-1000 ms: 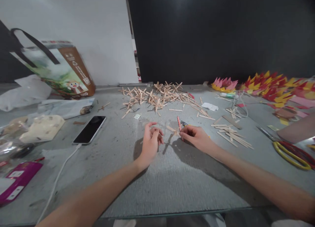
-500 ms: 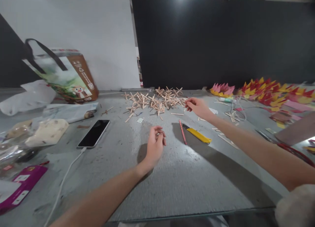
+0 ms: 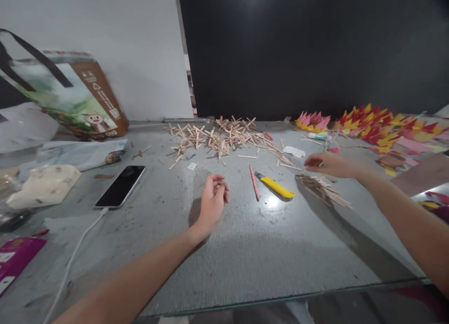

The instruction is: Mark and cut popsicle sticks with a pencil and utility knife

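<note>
My left hand rests on the grey table, its fingers loosely curled and slightly apart, holding nothing that I can see. Over on the right, my right hand hovers just above a small pile of loose wooden sticks, fingers bent with small gaps and nothing visible in them. Between the hands lie a red patterned pencil and a yellow utility knife. A heap of crossed wooden sticks spreads across the back of the table.
A phone on a white cable lies at left, near a printed bag and plastic packets. Pink, red and yellow paper crowns stand at back right. A crumpled white paper lies behind the knife.
My right hand has moved from the crossed-stick heap rightward and nearer, over the loose sticks. The left hand keeps its pose. The view has shifted slightly downward and to the right.
</note>
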The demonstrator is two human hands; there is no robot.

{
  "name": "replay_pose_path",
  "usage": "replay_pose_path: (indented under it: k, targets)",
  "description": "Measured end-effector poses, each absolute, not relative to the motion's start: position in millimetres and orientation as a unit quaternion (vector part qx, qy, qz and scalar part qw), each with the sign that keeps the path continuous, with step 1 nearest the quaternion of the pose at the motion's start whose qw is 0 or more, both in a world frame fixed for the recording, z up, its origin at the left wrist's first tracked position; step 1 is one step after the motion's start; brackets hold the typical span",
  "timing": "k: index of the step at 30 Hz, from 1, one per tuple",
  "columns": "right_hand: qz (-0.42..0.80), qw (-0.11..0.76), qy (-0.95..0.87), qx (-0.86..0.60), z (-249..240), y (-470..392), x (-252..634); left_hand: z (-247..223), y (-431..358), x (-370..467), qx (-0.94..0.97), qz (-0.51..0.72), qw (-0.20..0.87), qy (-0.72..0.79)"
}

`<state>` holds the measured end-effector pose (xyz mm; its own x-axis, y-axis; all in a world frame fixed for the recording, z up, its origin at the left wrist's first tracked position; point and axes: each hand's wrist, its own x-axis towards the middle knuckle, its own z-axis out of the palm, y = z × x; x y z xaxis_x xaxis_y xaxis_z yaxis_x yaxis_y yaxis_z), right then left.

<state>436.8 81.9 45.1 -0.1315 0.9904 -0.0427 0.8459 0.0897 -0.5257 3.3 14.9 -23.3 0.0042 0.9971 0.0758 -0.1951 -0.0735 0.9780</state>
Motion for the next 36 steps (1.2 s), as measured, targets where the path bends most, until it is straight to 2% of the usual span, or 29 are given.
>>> replay_pose_path:
  k: [3, 13, 16, 19, 22, 25, 28, 31, 36]
  targets:
    - [0.21, 0.104, -0.748, -0.621, 27, 62, 453, -23, 16, 3, 0.467, 0.562, 0.532, 0.427]
    - [0.213, 0.095, -0.755, -0.613, 1, 60, 449, -28, 20, 3, 0.465, 0.549, 0.536, 0.442]
    - [0.194, 0.108, -0.74, -0.634, 0, 62, 442, -29, 21, 3, 0.47, 0.548, 0.531, 0.443]
    - [0.2, 0.167, -0.737, -0.623, 3, 59, 427, -31, 22, 4, 0.474, 0.548, 0.529, 0.442]
    - [0.305, 0.223, -0.727, -0.574, 10, 53, 397, -31, 22, 4, 0.474, 0.547, 0.532, 0.44]
    - [0.472, 0.297, -0.64, -0.529, 17, 47, 357, -30, 23, 4, 0.475, 0.541, 0.535, 0.441]
    - [0.605, 0.328, -0.556, -0.465, 24, 45, 314, -30, 22, 4, 0.478, 0.539, 0.536, 0.441]
    - [0.682, 0.327, -0.486, -0.438, 28, 51, 274, -31, 23, 4, 0.477, 0.538, 0.535, 0.443]
    - [0.747, 0.265, -0.467, -0.391, 23, 68, 221, -31, 33, -3, 0.483, 0.555, 0.505, 0.452]
